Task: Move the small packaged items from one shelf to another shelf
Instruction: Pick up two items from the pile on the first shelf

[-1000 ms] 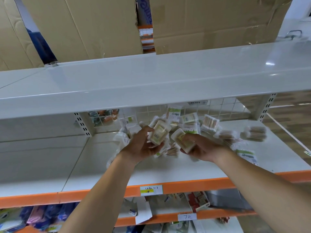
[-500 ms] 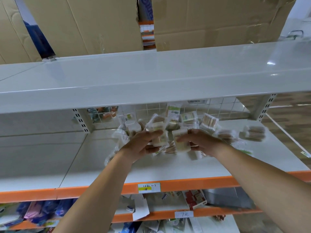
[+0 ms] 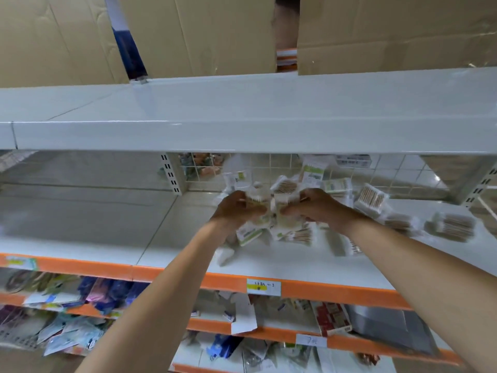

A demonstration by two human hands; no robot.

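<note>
A heap of small clear packs of cotton swabs (image 3: 371, 199) lies on the white middle shelf (image 3: 188, 246), which has an orange front edge. My left hand (image 3: 236, 211) and my right hand (image 3: 317, 208) are pressed together over the heap, each closed around a bunch of swab packs (image 3: 271, 211). More packs lie loose below my hands and to the right. Above, the white top shelf (image 3: 242, 114) is bare.
Large cardboard boxes (image 3: 193, 33) stand behind the top shelf. A wire grid backs the middle shelf. A price label (image 3: 263, 287) sits on the orange edge. Lower shelves (image 3: 269, 329) hold mixed packaged goods, papers and a red box.
Both hands have come closer together and gathered more packs into one bunch. The view has shifted, so the shelves appear further right.
</note>
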